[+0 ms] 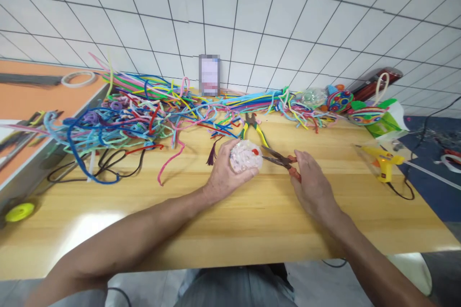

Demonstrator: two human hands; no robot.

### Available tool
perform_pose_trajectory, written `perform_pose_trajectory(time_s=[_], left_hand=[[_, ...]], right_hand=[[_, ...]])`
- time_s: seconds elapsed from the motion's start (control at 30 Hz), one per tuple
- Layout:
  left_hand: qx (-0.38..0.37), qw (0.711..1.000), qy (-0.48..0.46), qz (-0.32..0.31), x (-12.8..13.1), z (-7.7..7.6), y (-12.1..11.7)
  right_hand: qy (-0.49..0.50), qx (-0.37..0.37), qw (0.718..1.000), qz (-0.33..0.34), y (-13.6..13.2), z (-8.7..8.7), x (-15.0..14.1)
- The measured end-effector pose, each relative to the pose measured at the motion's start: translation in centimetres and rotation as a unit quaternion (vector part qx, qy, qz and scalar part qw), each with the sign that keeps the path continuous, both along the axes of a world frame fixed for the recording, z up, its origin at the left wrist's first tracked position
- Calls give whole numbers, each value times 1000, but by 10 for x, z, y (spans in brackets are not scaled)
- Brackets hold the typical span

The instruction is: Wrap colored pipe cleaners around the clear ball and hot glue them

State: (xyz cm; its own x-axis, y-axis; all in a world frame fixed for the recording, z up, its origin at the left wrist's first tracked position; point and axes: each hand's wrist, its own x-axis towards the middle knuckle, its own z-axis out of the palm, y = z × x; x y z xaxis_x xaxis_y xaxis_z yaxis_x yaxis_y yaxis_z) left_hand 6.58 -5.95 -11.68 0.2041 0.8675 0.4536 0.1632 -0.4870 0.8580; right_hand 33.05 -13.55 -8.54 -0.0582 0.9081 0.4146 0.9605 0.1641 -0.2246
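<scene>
Head camera: within the near edge of the desk [223,230], left hand [226,171] clasps a crinkly translucent ball [242,157]; right hand [313,184] grips metal pliers [286,160].

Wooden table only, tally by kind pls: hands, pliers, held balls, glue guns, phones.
Hands: 2 (left hand, right hand)
Pliers: 2 (orange-handled pliers, yellow-green pliers)
Held balls: 1 (white ball)
Glue guns: 1 (yellow glue gun)
Phones: 1 (phone)
Total: 7
</scene>
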Motion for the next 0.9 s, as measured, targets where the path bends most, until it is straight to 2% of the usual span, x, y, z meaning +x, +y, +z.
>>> perform_pose_trajectory(time_s=[0.1,0.23,0.5,0.63,0.77,0.9], left_hand=[[-11,1000,-3,-1,1,-1,-1],[-9,1000,1,5,1,0,-1],[67,996,38,35,-2,5,-1],[93,993,51,50,-2,3,-1],[79,994,52,46,-2,1,-1],[23,998,45,39,0,0,0]], right_hand=[[-55,27,998,-4,1,-13,-1],[-79,26,996,-10,2,-17,-6],[-136,-68,985,-85,2,-6,-23],[-181,-100,974,-91,3,-1,-28],[-188,-136,969,-86,5,4,-29],[-160,-191,965,-85,6,11,-26]])
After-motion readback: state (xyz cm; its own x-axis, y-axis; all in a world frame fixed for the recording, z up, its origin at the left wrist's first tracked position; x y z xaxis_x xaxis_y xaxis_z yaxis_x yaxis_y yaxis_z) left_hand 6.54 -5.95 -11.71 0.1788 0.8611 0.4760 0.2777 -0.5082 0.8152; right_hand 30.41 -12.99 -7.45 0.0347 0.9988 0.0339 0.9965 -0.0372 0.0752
